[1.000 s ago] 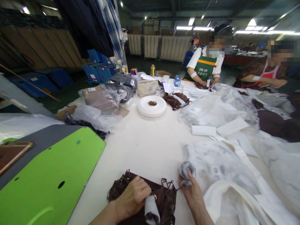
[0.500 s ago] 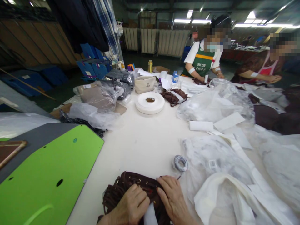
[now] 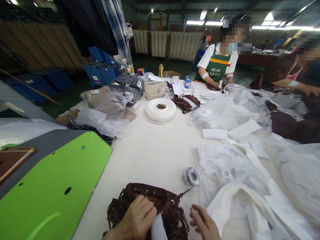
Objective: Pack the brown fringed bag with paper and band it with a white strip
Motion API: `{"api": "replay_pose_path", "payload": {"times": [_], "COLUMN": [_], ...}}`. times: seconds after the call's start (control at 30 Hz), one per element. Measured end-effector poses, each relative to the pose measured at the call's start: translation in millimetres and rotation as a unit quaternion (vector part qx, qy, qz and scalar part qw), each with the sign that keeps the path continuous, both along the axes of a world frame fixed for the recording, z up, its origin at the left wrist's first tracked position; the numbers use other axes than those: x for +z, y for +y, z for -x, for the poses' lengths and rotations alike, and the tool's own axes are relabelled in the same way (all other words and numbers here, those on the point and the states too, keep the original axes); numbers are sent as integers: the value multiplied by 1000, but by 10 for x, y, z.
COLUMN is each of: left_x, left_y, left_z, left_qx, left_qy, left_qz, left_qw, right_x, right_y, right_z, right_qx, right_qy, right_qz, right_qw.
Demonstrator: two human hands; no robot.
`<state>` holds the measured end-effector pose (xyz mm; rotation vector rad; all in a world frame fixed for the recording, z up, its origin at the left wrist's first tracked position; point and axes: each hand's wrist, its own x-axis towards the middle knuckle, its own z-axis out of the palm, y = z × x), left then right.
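A dark brown fringed bag (image 3: pixel 152 205) with metal eyelets lies on the white table (image 3: pixel 155 150) at the near edge. My left hand (image 3: pixel 136 220) is closed on the bag's top, next to a white roll of paper (image 3: pixel 158 230) that sticks out of it. My right hand (image 3: pixel 203 225) hovers just right of the bag with its fingers loosely apart and nothing in them. A small grey coil of cord (image 3: pixel 192 176) rests on the table beyond the bag, near a thin strap running from the bag.
A green and grey board (image 3: pixel 57 186) fills the near left. Clear plastic bags (image 3: pixel 225 166) and white cloth (image 3: pixel 245 213) cover the right side. A white tape roll (image 3: pixel 161 109) and bagged goods (image 3: pixel 107 101) sit farther back. Two people work at the far side.
My right hand let go of the grey coil, pressed on the bag, then drew back to the right. The coil now lies on the table. My left hand kept its hold.
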<state>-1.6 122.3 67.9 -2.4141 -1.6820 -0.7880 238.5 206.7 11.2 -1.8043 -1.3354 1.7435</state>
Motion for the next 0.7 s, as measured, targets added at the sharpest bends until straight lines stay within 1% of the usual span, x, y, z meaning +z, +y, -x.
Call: {"api": "replay_pose_path", "payload": {"times": [0.03,0.1,0.13,0.17,0.23,0.3,0.37,0.4,0.43,0.47,0.5,0.53,0.57,0.6,0.63,0.67,0.7], "left_x": [19,63,85,104,127,126,109,100,95,97,105,118,133,146,152,148,134], "left_y": [7,22,28,31,27,7,-24,-38,-49,-55,-56,-52,-45,-37,-31,-29,-34], "left_z": [-8,-24,-32,-40,-52,-60,-68,-74,-82,-90,-100,-109,-116,-121,-122,-121,-119], "left_qx": [-7,-20,-26,-31,-37,-37,-36,-38,-43,-47,-48,-47,-45,-40,-35,-32,-32], "left_qy": [2,12,20,25,38,52,63,66,65,66,70,75,80,83,86,88,90], "left_qz": [-6,-18,-25,-39,-66,-80,-80,-80,-88,-94,-95,-96,-96,-96,-95,-93,-88], "left_qw": [1000,1000,999,998,996,995,994,994,993,992,992,991,991,991,991,991,991], "right_x": [18,10,-13,-42,-93,-91,-2,78,177,289,407,521,620,697,744,758,739], "right_y": [123,364,472,567,715,804,841,844,841,834,825,816,807,797,783,763,733], "right_z": [93,279,361,431,541,623,696,732,769,808,847,888,928,966,1002,1034,1061], "right_qx": [-80,-205,-247,-276,-309,-317,-306,-287,-249,-189,-103,0,109,213,305,385,450], "right_qy": [49,131,165,191,216,222,232,241,249,256,259,253,238,217,194,172,153], "right_qz": [53,128,151,164,157,130,88,61,27,-7,-35,-56,-73,-93,-113,-130,-142], "right_qw": [994,962,943,928,913,913,919,925,935,948,960,966,962,948,925,897,868]}}
